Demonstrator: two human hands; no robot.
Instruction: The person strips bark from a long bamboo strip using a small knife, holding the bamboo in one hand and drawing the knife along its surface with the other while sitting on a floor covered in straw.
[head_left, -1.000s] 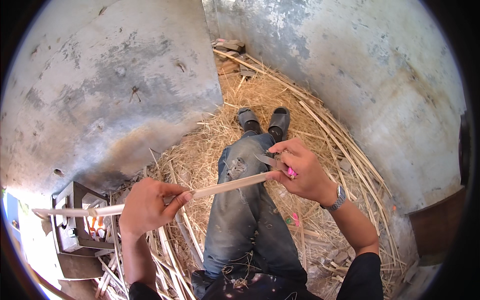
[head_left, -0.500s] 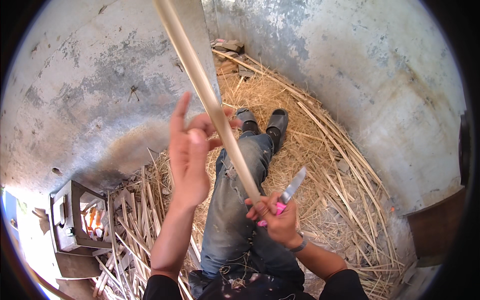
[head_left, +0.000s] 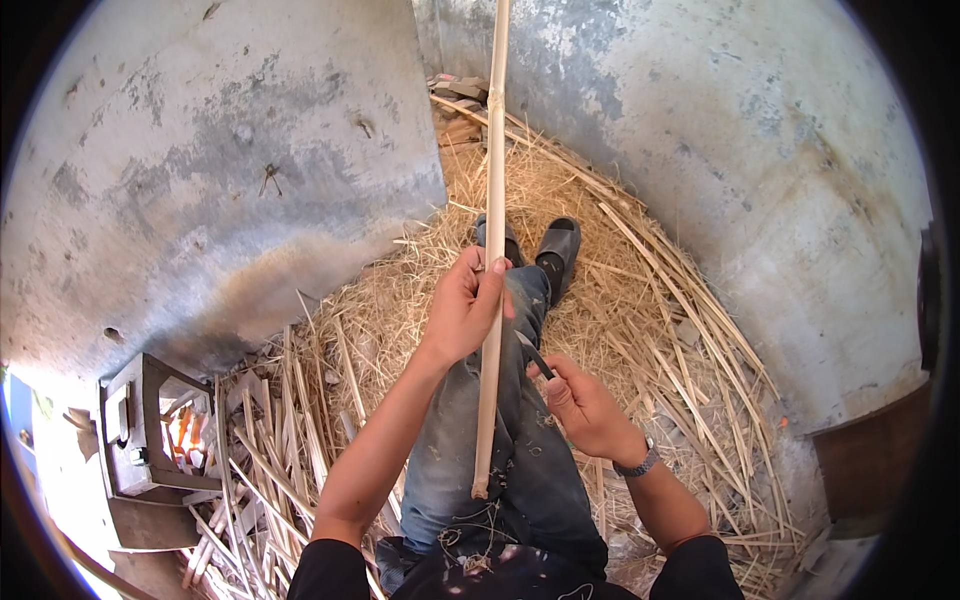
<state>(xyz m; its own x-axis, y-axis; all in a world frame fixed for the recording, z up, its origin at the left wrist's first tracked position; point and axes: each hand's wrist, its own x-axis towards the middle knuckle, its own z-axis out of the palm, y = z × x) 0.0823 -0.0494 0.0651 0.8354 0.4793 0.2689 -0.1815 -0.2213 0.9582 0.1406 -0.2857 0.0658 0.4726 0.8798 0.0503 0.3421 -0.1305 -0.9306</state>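
A long pale strip of split bamboo (head_left: 489,410) stands nearly upright in view, running from the top edge down to above my lap. My left hand (head_left: 470,300) is closed around its middle, thumb on the front. The strip's lower end hangs free over my jeans. Just to its right, my right hand (head_left: 595,410) is closed on a knife (head_left: 533,354). The blade points up and left, close to the strip; I cannot tell whether it touches. The knife's handle is hidden inside the fingers.
Shavings and straw (head_left: 610,320) cover the floor around my sandals. Long strips (head_left: 670,260) lie along the curved right wall (head_left: 740,170); more lie in a heap (head_left: 290,410) at the left. A dark frame-like box (head_left: 145,430) stands beside that heap. A grey panel (head_left: 220,150) rises at the left.
The strip has swung from a slant to nearly upright. My left hand, open before, now grips it. My right hand has let go of its lower end and keeps the knife, blade turned leftward.
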